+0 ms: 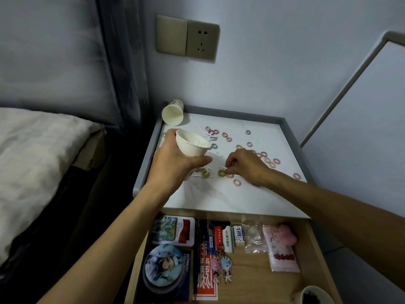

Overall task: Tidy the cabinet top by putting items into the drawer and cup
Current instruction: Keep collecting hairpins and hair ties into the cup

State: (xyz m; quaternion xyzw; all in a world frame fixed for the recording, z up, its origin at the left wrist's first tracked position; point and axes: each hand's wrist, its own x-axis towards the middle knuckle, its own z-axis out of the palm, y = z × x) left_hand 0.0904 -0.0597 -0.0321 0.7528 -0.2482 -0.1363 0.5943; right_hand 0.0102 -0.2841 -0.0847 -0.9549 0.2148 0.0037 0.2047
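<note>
On the cabinet top (219, 194) many rings (267, 160) are left; the drawer (252, 270) looks filled. Your left hand (173, 163) grips the cup (190, 143), your right hand (247, 165) pinches a ring (221, 172).

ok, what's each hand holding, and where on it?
Left hand grips the white paper cup round its side wall. Right hand seems to pinch the green ring by its rim.

Small rings (225, 135) lie scattered over the cabinet top (219, 198) at mid-frame. A tipped cup (172, 115) lies at its upper-left corner. The left hand (175, 163) holds a second cup (190, 145) over its left side, and the right hand (247, 165) pinches a ring (221, 173) nearby. Below, the open drawer (252, 275) holds keychains (221, 266).
</note>
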